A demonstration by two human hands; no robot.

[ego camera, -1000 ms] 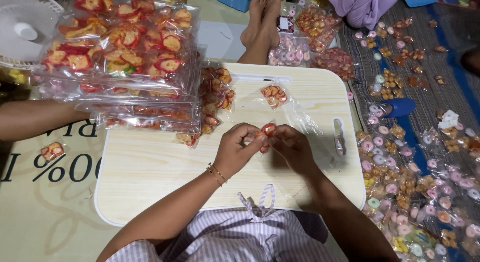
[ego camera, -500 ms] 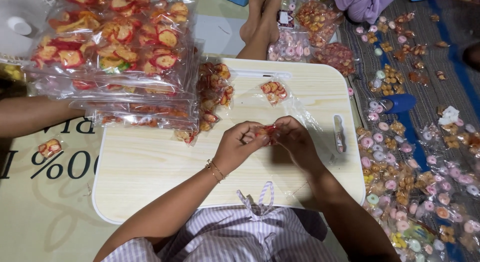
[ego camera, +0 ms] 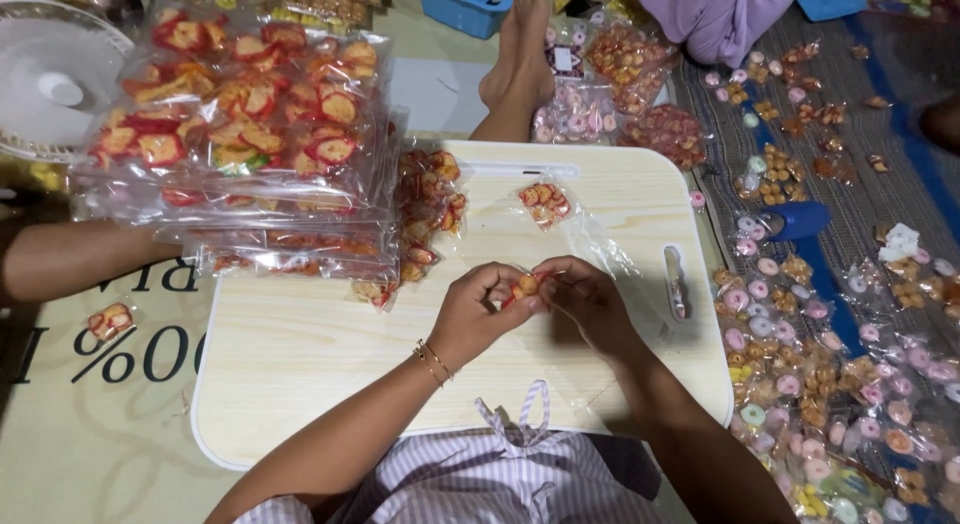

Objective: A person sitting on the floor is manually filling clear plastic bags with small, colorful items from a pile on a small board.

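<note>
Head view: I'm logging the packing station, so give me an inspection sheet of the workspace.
Surface: pale wooden lap table, partly bare.
Job's things: small clear packet of red-orange pieces, pinched between both hands; a filled packet lies beyond.
Clutter: stack of filled bags on the table's left; loose small packets on the mat to the right.
Grippers: left hand and right hand, fingers closed on the packet.
Cables: nothing seen.
Surroundings: white fan; another person's foot.

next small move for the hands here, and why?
Probably lower the small red-orange piece into the clear bag lying open beside the right hand. Both hands, left included, pinch the piece between them above the wooden tray, and one filled packet already lies beyond.
</note>
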